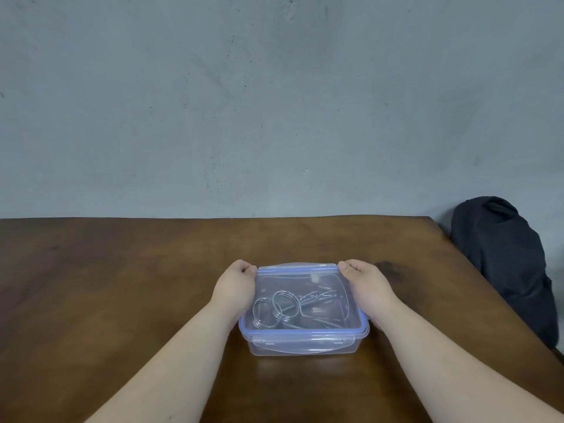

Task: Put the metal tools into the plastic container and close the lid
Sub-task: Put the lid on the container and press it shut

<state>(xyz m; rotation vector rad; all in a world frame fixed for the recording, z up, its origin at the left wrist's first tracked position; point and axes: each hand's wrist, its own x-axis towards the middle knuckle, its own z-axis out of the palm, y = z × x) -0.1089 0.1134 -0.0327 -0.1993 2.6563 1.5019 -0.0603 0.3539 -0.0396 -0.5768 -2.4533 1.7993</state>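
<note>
A clear plastic container (302, 346) with a blue-rimmed lid (305, 329) sits on the brown wooden table (122, 285). The lid lies on top of it. Through the lid I see the metal tools (280, 306), with ring-shaped handles and thin shafts, lying inside. My left hand (236, 285) grips the container's left side, thumb at the far left corner of the lid. My right hand (366, 285) holds the right side, thumb at the far right corner. The near latch flap hangs down over the front wall.
A dark bag (503, 264) leans beyond the table's right edge against a grey wall. The table's far edge runs along the wall.
</note>
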